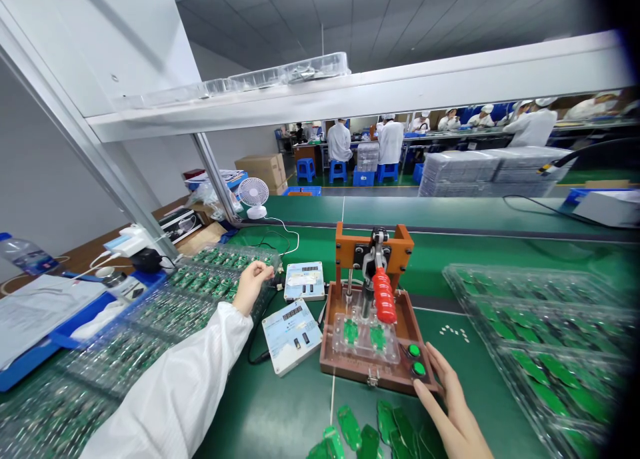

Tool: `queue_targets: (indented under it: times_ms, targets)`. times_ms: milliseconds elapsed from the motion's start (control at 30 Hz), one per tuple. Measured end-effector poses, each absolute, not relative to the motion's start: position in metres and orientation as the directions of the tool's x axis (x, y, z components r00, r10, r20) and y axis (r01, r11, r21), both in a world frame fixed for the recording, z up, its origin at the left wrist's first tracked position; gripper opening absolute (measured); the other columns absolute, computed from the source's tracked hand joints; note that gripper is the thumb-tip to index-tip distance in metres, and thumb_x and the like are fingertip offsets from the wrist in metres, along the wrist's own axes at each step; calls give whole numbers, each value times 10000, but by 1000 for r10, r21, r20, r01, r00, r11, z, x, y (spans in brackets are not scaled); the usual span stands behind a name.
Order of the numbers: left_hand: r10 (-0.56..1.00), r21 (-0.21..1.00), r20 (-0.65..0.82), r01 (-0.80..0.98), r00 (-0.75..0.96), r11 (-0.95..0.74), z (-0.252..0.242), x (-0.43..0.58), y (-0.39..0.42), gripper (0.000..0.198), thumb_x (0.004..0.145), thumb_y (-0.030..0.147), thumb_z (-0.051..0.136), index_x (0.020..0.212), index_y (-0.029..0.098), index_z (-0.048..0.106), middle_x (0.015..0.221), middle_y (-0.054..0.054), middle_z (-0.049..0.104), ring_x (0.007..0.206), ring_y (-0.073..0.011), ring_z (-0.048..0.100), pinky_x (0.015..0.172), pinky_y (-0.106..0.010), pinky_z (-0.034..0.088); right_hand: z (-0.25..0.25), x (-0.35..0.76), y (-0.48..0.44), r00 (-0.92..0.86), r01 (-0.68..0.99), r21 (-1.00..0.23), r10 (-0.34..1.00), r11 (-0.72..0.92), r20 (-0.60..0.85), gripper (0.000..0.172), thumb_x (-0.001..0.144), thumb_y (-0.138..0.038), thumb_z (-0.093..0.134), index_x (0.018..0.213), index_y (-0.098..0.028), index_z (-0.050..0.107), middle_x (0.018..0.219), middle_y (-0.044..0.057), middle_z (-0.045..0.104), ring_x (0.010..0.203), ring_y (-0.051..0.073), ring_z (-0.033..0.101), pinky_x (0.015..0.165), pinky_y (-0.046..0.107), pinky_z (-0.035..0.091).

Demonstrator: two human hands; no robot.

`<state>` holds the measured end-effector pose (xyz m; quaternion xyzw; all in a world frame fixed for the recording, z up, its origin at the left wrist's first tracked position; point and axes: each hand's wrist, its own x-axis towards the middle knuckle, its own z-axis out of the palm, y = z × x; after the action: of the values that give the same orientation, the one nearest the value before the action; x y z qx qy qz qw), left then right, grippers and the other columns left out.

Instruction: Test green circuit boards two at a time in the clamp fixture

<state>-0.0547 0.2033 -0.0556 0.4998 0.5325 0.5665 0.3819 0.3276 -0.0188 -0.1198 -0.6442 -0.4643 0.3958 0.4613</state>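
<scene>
Press (384,297): on the green worktop (273,412), two green boards (351,332) inside.
Left hand (254,287): 10 o'clock from press; fingers pressed together, can't tell on what.
Right hand (453,405): 4 o'clock; fingers spread, touching press's corner.
Number boxes (291,337): 9 o'clock; little words too blurry.

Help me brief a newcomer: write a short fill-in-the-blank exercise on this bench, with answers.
1. The clamp handle is coloured ____.
2. The right hand is beside the green push ____ on the fixture.
3. The display boxes left of the fixture number ____.
4. The left hand emerges from a ____ sleeve.
Answers: red; buttons; two; white.
</scene>
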Motion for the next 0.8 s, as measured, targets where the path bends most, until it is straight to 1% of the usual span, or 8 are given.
queue_targets:
  times_ms: [100,167,300,400,500,633,700,800]
  targets:
    - [965,985,160,101,-207,-141,-57,-55,204,536,548,604,864,682,200,538,702,-22,645,755,-218,648,771,-325,509,-124,330,-17,236,231,-964,969,-132,-76,777,941,-738,503,1561,-329,275,1621,46,301,1430,328,411,1190,448,388]
    - [965,984,164,100,-206,-146,-57,-55,204,537,548,607,864,679,199,540,703,-25,648,754,-216,645,770,-323,506,-126,334,-15,236,216,-970,970,-113,-60,805,922,-737,537,1562,-330,268,1629,54,279,1444,343,387,1159,464,433]
    - [965,982,178,92,-194,-163,-58,-55,204,518,568,600,855,671,199,545,688,-28,647,735,-214,635,760,-326,504,-117,344,-12,282,216,-976,957,-2,61,726,942,-685,552,1538,-362,294,1636,28,264,1489,332,306,1206,523,362]
    - [963,979,196,91,-186,-182,-58,-53,205,502,580,594,844,664,203,540,673,-24,638,721,-211,628,744,-321,500,-83,339,-14,305,251,-961,933,114,191,653,970,-617,558,1526,-347,348,1613,38,322,1465,333,355,1213,531,353]
    - [959,973,220,106,-177,-204,-59,-52,206,491,576,581,845,647,207,537,658,-17,627,712,-211,625,741,-318,490,-32,317,-16,310,289,-933,901,216,305,552,1013,-548,523,1512,-333,420,1578,44,391,1410,317,445,1161,476,448]
    - [956,966,242,131,-165,-222,-60,-51,206,490,579,585,841,644,206,537,653,-16,628,695,-211,622,735,-320,471,22,282,-9,277,378,-826,800,419,532,438,1068,-426,479,1495,-331,471,1538,29,453,1357,276,518,1097,402,523]
    - [955,964,249,141,-159,-227,-60,-51,206,487,587,583,837,653,206,536,649,-15,627,682,-210,619,718,-318,463,33,269,-1,223,440,-730,724,522,653,394,1086,-340,456,1477,-333,502,1531,16,463,1357,265,519,1111,415,511]
    - [954,960,259,151,-150,-237,-59,-51,205,480,596,580,828,656,208,531,640,-10,619,676,-210,624,708,-314,463,35,256,13,59,502,-545,601,672,797,393,1094,-259,419,1471,-315,517,1514,24,483,1403,277,464,1164,492,446]
